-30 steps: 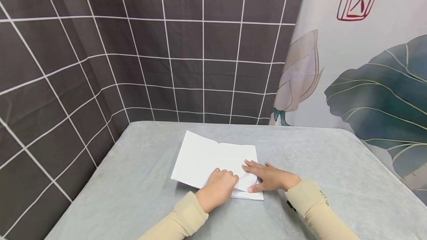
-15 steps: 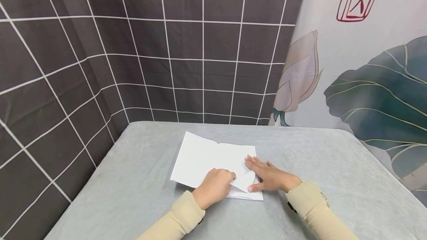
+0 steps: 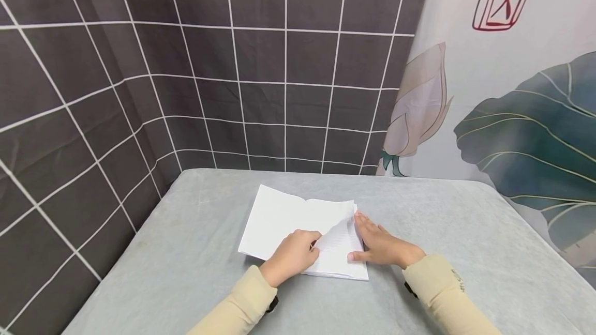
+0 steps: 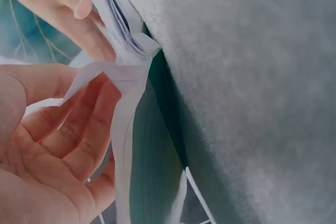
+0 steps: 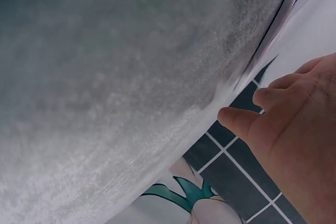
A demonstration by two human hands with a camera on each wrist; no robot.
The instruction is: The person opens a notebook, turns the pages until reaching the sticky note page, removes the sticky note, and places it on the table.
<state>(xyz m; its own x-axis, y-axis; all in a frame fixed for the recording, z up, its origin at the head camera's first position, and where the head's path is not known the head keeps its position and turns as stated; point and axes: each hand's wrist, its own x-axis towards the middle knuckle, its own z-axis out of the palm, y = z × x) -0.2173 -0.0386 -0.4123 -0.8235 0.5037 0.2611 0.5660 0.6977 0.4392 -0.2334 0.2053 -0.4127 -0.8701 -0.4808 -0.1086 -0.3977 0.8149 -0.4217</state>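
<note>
An open notebook (image 3: 284, 221) with white pages lies on the table, its left half raised a little at the near edge. My left hand (image 3: 292, 253) pinches the near corner of a right-hand page (image 3: 339, 235) and holds it lifted and curled leftward. In the left wrist view that page (image 4: 128, 77) bends between the thumb and fingers of the left hand (image 4: 63, 129). Faint ruled lines show on the paper beneath. My right hand (image 3: 384, 244) rests with fingers spread along the notebook's right edge. The right wrist view shows the right hand (image 5: 294, 124) beside the page edges.
The table (image 3: 163, 273) has a pale grey cloth cover. A dark curtain (image 3: 261, 56) with white grid lines hangs behind and to the left. At the right hangs a white curtain (image 3: 465, 66) with a flower and leaf print.
My left hand has drawn left with the page corner, lifting and curling the page and baring more of the sheet beneath. My right hand has shifted slightly toward the notebook's right edge.
</note>
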